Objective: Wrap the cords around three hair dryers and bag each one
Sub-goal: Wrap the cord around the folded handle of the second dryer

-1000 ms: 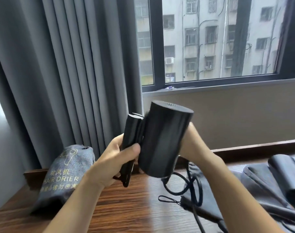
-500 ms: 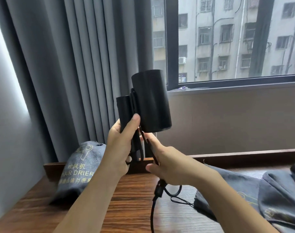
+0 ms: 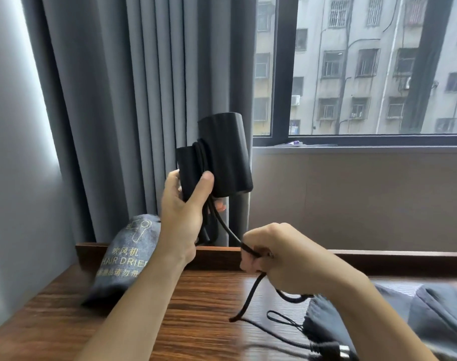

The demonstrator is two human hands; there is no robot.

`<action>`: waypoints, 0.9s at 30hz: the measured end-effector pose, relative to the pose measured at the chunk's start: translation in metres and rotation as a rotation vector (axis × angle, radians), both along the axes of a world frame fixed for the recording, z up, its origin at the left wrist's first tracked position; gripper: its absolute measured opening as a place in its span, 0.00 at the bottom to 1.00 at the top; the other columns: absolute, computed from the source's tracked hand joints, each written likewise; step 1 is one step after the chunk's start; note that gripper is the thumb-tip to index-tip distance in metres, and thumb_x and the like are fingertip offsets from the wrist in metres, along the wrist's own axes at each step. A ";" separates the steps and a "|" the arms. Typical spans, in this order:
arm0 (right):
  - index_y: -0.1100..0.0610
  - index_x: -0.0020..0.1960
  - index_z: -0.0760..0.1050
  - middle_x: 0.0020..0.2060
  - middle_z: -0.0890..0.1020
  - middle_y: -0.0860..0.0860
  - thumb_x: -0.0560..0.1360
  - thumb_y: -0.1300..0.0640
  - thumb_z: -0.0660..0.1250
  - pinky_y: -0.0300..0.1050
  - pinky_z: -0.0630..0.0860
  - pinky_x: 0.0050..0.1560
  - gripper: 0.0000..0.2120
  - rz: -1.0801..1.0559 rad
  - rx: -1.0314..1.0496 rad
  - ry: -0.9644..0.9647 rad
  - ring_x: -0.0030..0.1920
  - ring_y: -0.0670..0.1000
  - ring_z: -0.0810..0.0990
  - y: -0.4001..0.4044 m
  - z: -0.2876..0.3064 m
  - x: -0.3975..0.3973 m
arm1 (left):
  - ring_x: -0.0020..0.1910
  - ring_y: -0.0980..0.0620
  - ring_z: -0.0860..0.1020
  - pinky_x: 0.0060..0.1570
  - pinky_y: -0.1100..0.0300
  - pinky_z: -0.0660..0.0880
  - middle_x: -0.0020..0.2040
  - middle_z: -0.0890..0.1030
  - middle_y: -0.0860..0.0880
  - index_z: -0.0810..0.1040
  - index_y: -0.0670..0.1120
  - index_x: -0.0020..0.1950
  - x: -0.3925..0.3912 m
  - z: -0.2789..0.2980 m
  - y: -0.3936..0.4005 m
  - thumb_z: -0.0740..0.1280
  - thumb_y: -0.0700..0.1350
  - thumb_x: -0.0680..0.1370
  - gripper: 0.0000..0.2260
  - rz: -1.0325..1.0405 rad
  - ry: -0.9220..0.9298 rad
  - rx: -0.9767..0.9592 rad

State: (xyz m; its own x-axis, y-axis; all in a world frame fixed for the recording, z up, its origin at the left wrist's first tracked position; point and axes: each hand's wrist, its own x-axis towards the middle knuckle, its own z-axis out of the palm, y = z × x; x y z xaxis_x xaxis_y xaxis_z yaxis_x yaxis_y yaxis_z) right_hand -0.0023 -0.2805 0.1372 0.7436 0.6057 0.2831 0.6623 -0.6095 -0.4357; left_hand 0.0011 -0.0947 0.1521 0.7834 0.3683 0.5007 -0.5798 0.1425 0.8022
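Gold lettering "HAIR DRIER" marks the grey bag (image 3: 125,259) at far left. Left hand (image 3: 181,217) grips the black hair dryer (image 3: 219,157); right hand (image 3: 282,256) pinches its cord (image 3: 228,230).

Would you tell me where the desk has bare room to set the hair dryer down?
Bare wood lies mid-desk, between the filled bag at left and the trailing cord. The right end is crowded with empty grey bags and their drawstrings.

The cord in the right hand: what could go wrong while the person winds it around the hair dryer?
1. The left hand pins the wound turns on the hair dryer with its thumb; they might loosen if it slips.
2. The cord trails from the right hand near a bag's drawstring and may snag it.
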 end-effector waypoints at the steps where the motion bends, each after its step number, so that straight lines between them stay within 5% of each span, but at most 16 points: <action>1: 0.54 0.41 0.78 0.37 0.84 0.47 0.68 0.72 0.60 0.42 0.81 0.44 0.15 -0.005 0.031 -0.029 0.41 0.45 0.82 0.003 -0.001 -0.001 | 0.46 0.40 0.86 0.37 0.61 0.82 0.54 0.86 0.43 0.74 0.48 0.63 0.002 -0.001 0.001 0.70 0.45 0.81 0.12 0.000 -0.008 -0.015; 4: 0.53 0.39 0.76 0.32 0.78 0.43 0.68 0.73 0.57 0.37 0.76 0.38 0.17 -0.047 0.100 -0.146 0.37 0.45 0.78 0.004 0.002 -0.002 | 0.50 0.42 0.87 0.42 0.55 0.85 0.55 0.86 0.45 0.69 0.47 0.73 0.009 -0.003 0.008 0.72 0.41 0.80 0.23 -0.018 -0.015 -0.080; 8: 0.54 0.41 0.77 0.36 0.77 0.44 0.70 0.71 0.60 0.36 0.72 0.38 0.14 -0.100 0.121 -0.374 0.38 0.49 0.75 -0.003 0.007 0.004 | 0.54 0.39 0.85 0.51 0.52 0.84 0.55 0.87 0.45 0.80 0.44 0.63 0.017 -0.010 0.013 0.70 0.44 0.82 0.10 0.011 0.045 -0.007; 13: 0.55 0.39 0.76 0.33 0.73 0.45 0.75 0.58 0.63 0.42 0.70 0.43 0.08 -0.116 0.126 -0.612 0.37 0.50 0.71 -0.007 0.010 -0.007 | 0.47 0.43 0.87 0.42 0.56 0.84 0.50 0.87 0.44 0.80 0.43 0.59 0.016 -0.010 0.014 0.71 0.40 0.81 0.07 -0.039 0.128 0.133; 19: 0.57 0.46 0.83 0.37 0.77 0.50 0.78 0.57 0.68 0.49 0.76 0.45 0.06 -0.166 0.086 -0.833 0.38 0.56 0.75 -0.035 0.018 0.009 | 0.41 0.46 0.86 0.38 0.56 0.83 0.45 0.86 0.49 0.79 0.49 0.61 0.015 -0.017 0.008 0.73 0.36 0.79 0.13 -0.156 0.250 0.453; 22: 0.59 0.42 0.80 0.36 0.80 0.51 0.78 0.55 0.70 0.50 0.78 0.42 0.09 -0.271 0.147 -0.840 0.37 0.57 0.77 -0.055 0.020 0.015 | 0.30 0.53 0.80 0.31 0.60 0.77 0.35 0.82 0.51 0.79 0.43 0.61 0.015 -0.018 0.005 0.70 0.33 0.80 0.11 -0.340 0.255 0.477; 27: 0.59 0.44 0.76 0.35 0.79 0.52 0.81 0.54 0.65 0.55 0.76 0.46 0.11 -0.339 0.136 -0.886 0.36 0.59 0.75 -0.074 0.021 0.025 | 0.26 0.48 0.69 0.28 0.58 0.68 0.34 0.73 0.43 0.79 0.40 0.58 0.015 -0.018 0.007 0.71 0.41 0.75 0.13 -0.576 0.343 0.462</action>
